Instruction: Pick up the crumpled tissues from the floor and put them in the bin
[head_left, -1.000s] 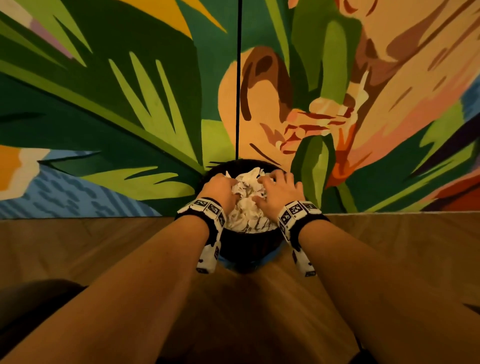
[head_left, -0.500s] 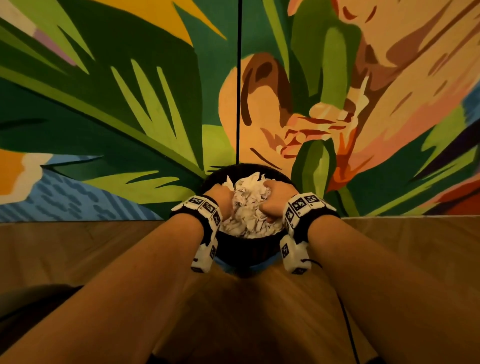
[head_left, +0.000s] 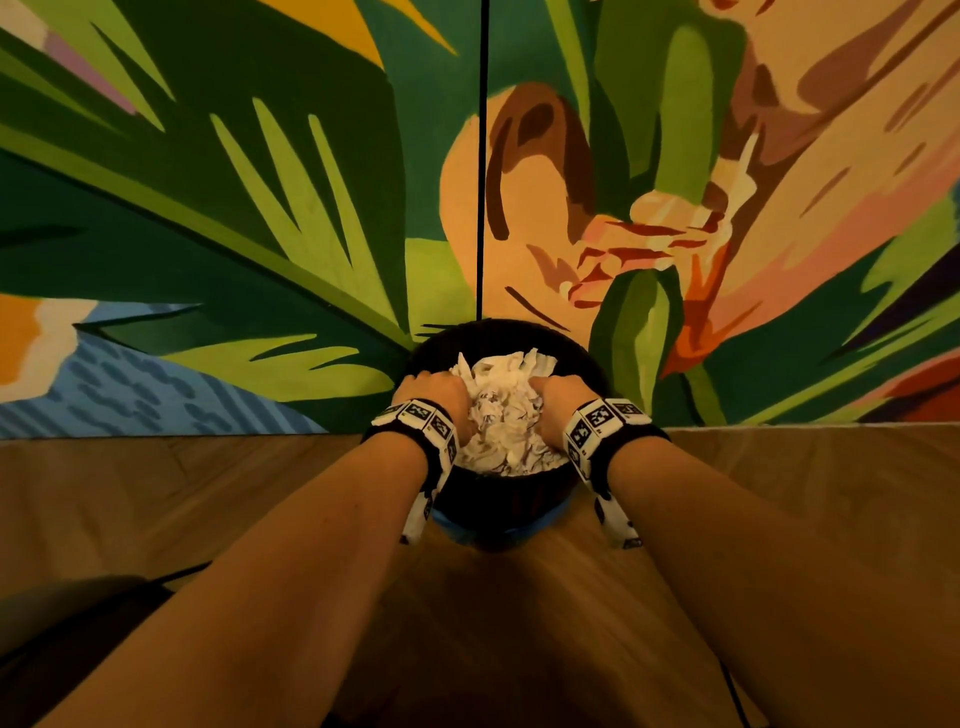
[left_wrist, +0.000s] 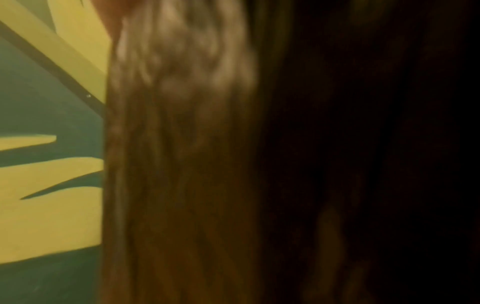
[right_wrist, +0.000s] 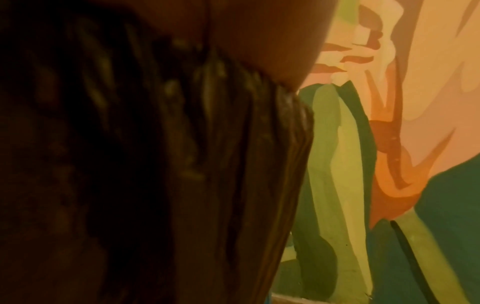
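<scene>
A dark round bin (head_left: 506, 330) stands on the wooden floor against the painted wall, heaped with white crumpled tissues (head_left: 501, 415). My left hand (head_left: 431, 395) digs into the left side of the heap and my right hand (head_left: 563, 397) into the right side. Both hands' fingers curl down into the tissues, with the fingertips buried out of sight. The left wrist view shows only the bin's blurred ribbed outer wall (left_wrist: 182, 144). The right wrist view shows the same wall (right_wrist: 233, 164) under a patch of my palm.
A bright leaf-and-flower mural (head_left: 260, 208) fills the wall right behind the bin. Wooden floor (head_left: 156, 493) spreads to both sides. A dark rounded object (head_left: 78, 613) lies at the lower left. A thin black cable (head_left: 732, 696) runs by my right forearm.
A second ago both hands lay flat on top of the tissue heap. Their fingers have since curled, and both hands have sunk deeper into the bin at the sides of the heap.
</scene>
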